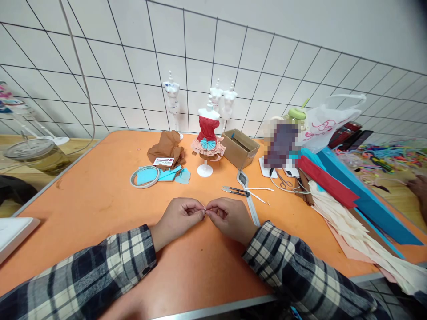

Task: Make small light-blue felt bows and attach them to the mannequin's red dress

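A tiny pale piece [205, 210] is held above the near middle of the bench [110, 200], between the fingertips of the left hand [179, 220] and the right hand [232, 218]. On each hand the thumb and forefinger are pinched together on it, and the two pinches are nearly met tip to tip. So little of the piece is left uncovered by the fingers that neither its long axis nor the way it points can be told. The left hand is pointed to the right and the right hand to the left, both being angled slightly toward the far side.

Just beyond the right hand, a pair of thread snips [235, 191] is laid with its long axis running roughly left to right; the blades are pointed left, and the handle end is rested at a grey strip [251, 209]. The strip itself is stretched from near to far, its near end being hidden by the right hand and sleeve.

Farther off, straight beyond the hands, a small dress form [208, 129] is stood upright on a round white base, its long axis vertical. It is dressed in a red bodice and a frilled pink skirt, with a blue bow [208, 144] turned toward the near side. To its right a cardboard box [243, 153] is placed; to its left, crumpled brown paper [165, 146] is heaped.
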A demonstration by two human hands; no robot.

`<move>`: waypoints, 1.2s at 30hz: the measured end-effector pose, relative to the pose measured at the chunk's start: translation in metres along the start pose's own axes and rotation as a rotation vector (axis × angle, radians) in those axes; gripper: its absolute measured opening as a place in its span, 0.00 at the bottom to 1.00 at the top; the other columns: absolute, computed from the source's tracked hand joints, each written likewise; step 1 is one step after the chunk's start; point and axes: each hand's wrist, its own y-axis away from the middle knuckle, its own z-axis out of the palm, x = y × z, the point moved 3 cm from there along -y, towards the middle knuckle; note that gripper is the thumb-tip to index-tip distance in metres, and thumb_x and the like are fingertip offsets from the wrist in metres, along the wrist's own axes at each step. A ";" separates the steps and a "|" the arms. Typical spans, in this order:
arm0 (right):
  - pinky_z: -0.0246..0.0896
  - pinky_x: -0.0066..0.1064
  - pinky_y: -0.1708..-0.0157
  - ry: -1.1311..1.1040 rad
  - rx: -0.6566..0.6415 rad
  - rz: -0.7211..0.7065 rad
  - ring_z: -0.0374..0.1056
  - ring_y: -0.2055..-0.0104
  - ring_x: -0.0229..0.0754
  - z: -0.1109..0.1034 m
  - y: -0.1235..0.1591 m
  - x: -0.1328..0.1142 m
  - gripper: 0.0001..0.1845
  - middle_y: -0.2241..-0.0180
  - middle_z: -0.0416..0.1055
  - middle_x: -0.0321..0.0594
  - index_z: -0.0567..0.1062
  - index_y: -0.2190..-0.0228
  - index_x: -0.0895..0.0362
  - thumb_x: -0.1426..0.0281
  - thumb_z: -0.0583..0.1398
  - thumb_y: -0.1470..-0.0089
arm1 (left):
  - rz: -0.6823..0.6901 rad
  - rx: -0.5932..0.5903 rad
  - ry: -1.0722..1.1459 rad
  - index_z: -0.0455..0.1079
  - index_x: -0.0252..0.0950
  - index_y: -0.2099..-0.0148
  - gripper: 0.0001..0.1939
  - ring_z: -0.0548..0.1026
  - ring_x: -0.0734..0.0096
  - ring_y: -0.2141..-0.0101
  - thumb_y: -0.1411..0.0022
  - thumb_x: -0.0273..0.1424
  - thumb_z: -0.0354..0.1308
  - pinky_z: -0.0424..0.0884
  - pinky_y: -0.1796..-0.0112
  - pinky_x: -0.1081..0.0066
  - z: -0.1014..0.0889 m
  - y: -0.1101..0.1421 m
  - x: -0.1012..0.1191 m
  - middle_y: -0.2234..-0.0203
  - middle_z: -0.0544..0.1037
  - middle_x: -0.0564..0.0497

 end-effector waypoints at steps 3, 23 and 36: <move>0.52 0.25 0.76 0.011 -0.005 0.008 0.62 0.79 0.33 -0.001 0.000 -0.002 0.04 0.77 0.73 0.33 0.76 0.70 0.55 0.72 0.60 0.48 | 0.016 -0.014 -0.085 0.73 0.33 0.76 0.10 0.70 0.75 0.78 0.47 0.32 0.57 0.65 0.75 0.77 0.001 0.001 0.003 0.81 0.75 0.53; 0.46 0.20 0.87 -0.723 0.121 0.601 0.53 0.86 0.28 -0.002 -0.009 0.047 0.06 0.83 0.59 0.24 0.65 0.74 0.56 0.67 0.57 0.55 | 0.087 -0.053 0.291 0.72 0.35 0.71 0.06 0.74 0.58 0.50 0.43 0.30 0.61 0.68 0.49 0.63 -0.007 0.002 0.006 0.52 0.78 0.41; 0.48 0.23 0.85 -0.567 0.276 0.559 0.54 0.85 0.30 -0.019 -0.017 0.050 0.09 0.84 0.59 0.25 0.66 0.74 0.55 0.63 0.59 0.55 | -0.191 -0.086 0.986 0.69 0.33 0.70 0.04 0.76 0.54 0.50 0.44 0.26 0.61 0.73 0.55 0.64 -0.008 -0.006 -0.008 0.56 0.81 0.39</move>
